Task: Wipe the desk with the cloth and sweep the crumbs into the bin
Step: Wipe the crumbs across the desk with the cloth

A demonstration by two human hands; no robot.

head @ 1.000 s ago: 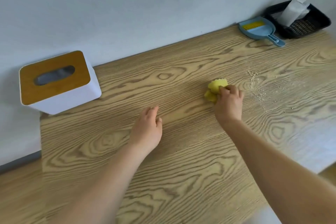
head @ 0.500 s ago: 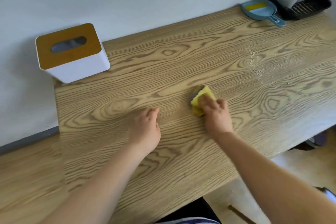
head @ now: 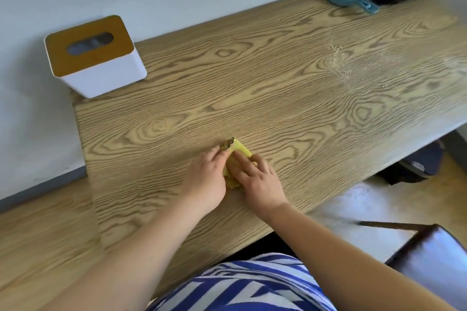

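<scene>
Head view, both hands – left (head: 206, 179), right (head: 257, 179) – closed on yellow cloth (head: 238, 150), its long axis running away from person

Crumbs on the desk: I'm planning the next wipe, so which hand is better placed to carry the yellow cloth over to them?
Right, probably. The crumbs lie to the right, on the right hand's side, and it already presses the yellow cloth; the left hand would cross over.
</scene>
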